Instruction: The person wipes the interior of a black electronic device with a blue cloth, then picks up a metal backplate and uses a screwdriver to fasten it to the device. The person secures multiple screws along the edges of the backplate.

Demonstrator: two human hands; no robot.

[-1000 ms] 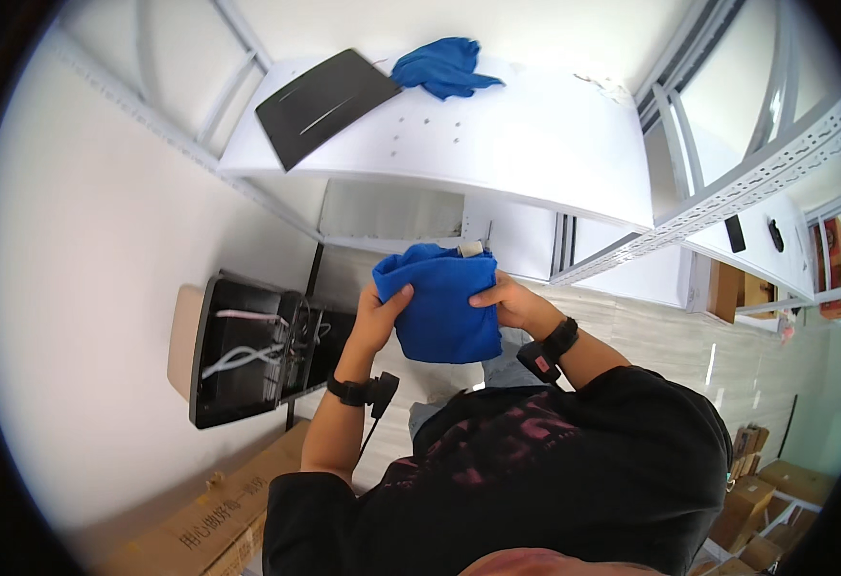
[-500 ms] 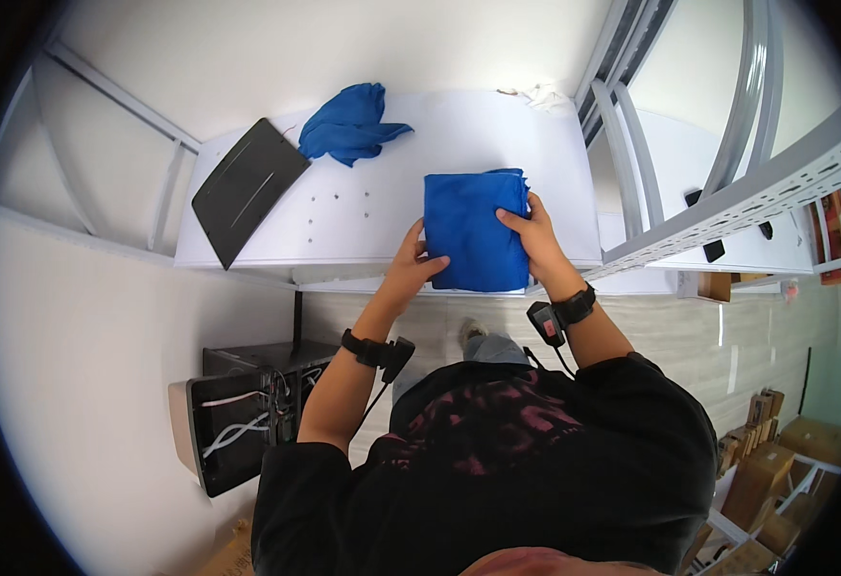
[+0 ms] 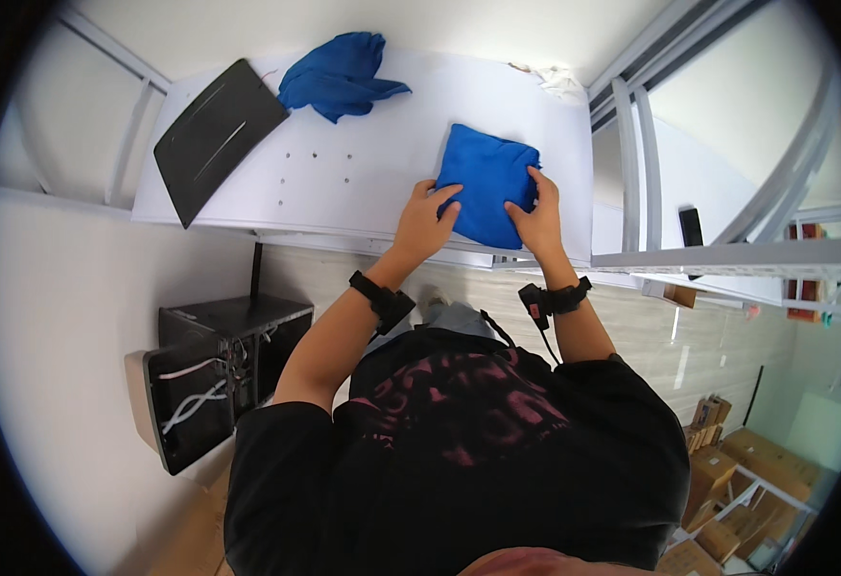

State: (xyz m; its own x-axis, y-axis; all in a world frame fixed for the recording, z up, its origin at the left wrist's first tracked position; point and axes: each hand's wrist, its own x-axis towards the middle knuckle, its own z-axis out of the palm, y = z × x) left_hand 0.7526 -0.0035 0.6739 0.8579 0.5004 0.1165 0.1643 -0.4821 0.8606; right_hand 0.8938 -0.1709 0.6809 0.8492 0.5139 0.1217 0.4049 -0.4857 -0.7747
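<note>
A folded blue cloth (image 3: 487,182) lies slightly turned on the white tabletop (image 3: 391,197), near its front edge and toward the right. My left hand (image 3: 427,223) touches the cloth's left side, thumb and fingers apart. At the opposite side, my right hand (image 3: 539,219) rests with its thumb on top and its fingers spread along the right edge. Some of the fingers on both hands are hidden. Farther back to the left, a second blue cloth (image 3: 339,77) lies crumpled.
A dark flat panel (image 3: 219,139) sits at the table's left, beside several small screw-like pieces (image 3: 315,155). White crumpled material (image 3: 559,82) lies at the back right. Metal shelf posts (image 3: 636,163) rise on the right. An opened dark cabinet with cables (image 3: 195,394) stands below left.
The folded cloth has turned a little and now rests on the tabletop farther from me. My left fingers have loosened and spread; my right hand has shifted along its edge. The whole view has also shifted.
</note>
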